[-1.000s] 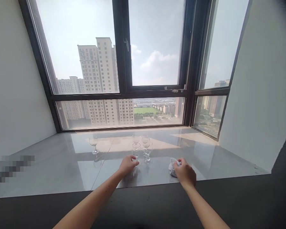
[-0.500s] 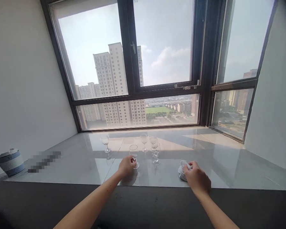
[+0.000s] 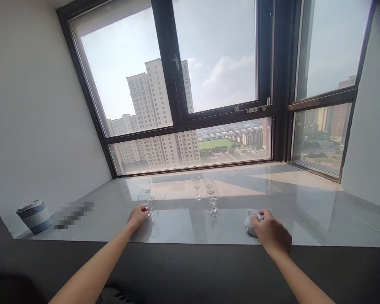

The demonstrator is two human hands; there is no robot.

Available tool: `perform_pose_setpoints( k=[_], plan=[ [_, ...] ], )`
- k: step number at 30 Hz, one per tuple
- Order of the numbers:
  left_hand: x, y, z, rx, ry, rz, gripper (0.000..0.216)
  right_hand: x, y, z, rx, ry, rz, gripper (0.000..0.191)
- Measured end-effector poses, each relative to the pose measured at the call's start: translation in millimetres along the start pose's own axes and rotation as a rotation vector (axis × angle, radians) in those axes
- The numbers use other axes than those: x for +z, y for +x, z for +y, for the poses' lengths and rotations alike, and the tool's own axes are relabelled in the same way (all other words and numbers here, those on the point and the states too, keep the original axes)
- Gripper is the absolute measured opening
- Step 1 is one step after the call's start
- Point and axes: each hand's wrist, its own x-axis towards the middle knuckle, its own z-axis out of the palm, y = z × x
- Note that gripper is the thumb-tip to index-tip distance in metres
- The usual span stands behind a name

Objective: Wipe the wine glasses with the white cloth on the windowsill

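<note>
My left hand [image 3: 137, 218] has its fingers closed around a clear stemmed wine glass [image 3: 143, 199], which stands upright low over or on the glossy sill. Just behind that one is another wine glass [image 3: 146, 185], and the two overlap in view. Over on the right, my right hand [image 3: 273, 233] pinches a crumpled pale grey cloth [image 3: 250, 226] resting on the sill; a clear, shiny part shows at its top, too unclear to name. Between my hands, several more glasses stand upright: one wine glass [image 3: 196, 183] apart, and a close cluster with a wine glass [image 3: 214, 203] at its front.
The tiled window sill [image 3: 177, 228] ends at a straight front edge. At its left end stands a blue and white tub [image 3: 34, 217], beside a pixelated patch. Dark window frames [image 3: 190, 126] rise behind, and white walls [image 3: 50, 105] close in both sides.
My left hand has carried its wine glass leftward, away from the cluster and up to the lone glass at left. My right hand keeps hold of the cloth. The view has shifted slightly.
</note>
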Motion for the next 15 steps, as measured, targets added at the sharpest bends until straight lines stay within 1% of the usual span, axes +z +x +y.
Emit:
perform_pose_setpoints(
  k=[3,5,11,15],
  plan=[
    [-10,1,-16,-0.055,0.046,0.049,0.018,0,0,0,-0.015,0.002,0.015,0.038],
    [-13,1,-21,-0.072,0.052,0.048,0.021,0,0,0,-0.024,0.003,0.010,0.038],
    [-16,6,-19,-0.080,0.120,0.029,0.019,0,0,0,-0.005,0.008,0.014,0.036],
    [-15,17,-21,-0.091,0.206,0.040,0.025,1,0,-2,0.005,0.002,0.032,0.034]
  ],
)
